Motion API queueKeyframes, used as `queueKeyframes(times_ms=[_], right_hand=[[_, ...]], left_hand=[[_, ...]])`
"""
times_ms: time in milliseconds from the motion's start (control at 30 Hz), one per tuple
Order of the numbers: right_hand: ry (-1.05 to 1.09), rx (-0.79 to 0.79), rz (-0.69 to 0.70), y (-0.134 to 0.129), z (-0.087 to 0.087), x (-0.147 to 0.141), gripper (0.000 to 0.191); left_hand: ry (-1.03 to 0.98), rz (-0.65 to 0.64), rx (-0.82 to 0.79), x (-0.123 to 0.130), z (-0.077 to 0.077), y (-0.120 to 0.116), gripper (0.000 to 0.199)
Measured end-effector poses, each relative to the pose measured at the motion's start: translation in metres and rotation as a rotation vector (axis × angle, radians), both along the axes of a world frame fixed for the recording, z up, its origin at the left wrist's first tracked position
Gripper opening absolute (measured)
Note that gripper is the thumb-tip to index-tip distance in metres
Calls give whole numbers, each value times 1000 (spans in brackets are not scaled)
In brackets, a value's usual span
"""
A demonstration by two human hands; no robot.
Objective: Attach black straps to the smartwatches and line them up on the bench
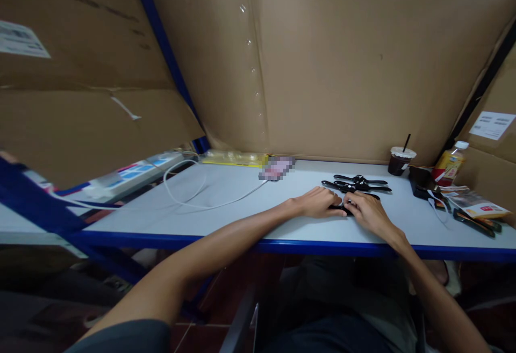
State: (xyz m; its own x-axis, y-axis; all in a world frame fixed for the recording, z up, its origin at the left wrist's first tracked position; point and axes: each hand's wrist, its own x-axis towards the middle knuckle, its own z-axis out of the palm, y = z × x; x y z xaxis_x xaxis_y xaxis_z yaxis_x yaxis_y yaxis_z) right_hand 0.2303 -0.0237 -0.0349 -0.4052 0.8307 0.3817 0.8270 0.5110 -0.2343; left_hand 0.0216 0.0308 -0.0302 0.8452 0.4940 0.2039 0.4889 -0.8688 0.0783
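My left hand (320,202) rests on the table with its fingers closed on a black watch (342,208), mostly covered by my hands. From the other side my right hand (368,212) has bent fingers pressed onto the same watch, the two hands almost touching. Just beyond them lie more black wristwatches (360,180) with their straps stretched out sideways, side by side and close together. The watch faces are too small to make out.
A lidded drink cup with a straw (402,160), a bottle (450,164), a black box (421,182) and a plastic packet (478,203) stand at the right. Back left are a phone (277,168) on a white cable (226,206), a yellow-edged tray (234,159) and a power strip (139,173). Cardboard walls (322,63) enclose the table (242,223).
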Motion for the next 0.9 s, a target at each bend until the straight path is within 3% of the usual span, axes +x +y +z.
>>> queueKeyframes(times_ms=[233, 400, 567, 733, 900], right_hand=[[53, -10, -1, 1, -2, -1, 12], [97, -37, -50, 3, 0, -1, 21], [85, -106, -72, 1, 4, -2, 14], [73, -103, -23, -3, 6, -4, 13], [34, -88, -64, -2, 4, -5, 8]], left_hand=[[-19, -15, 18, 0, -1, 0, 51], [4, -2, 25, 0, 1, -1, 50], [12, 1, 32, 0, -1, 0, 51], [-13, -17, 29, -1, -4, 3, 51], [1, -2, 26, 0, -3, 2, 54]])
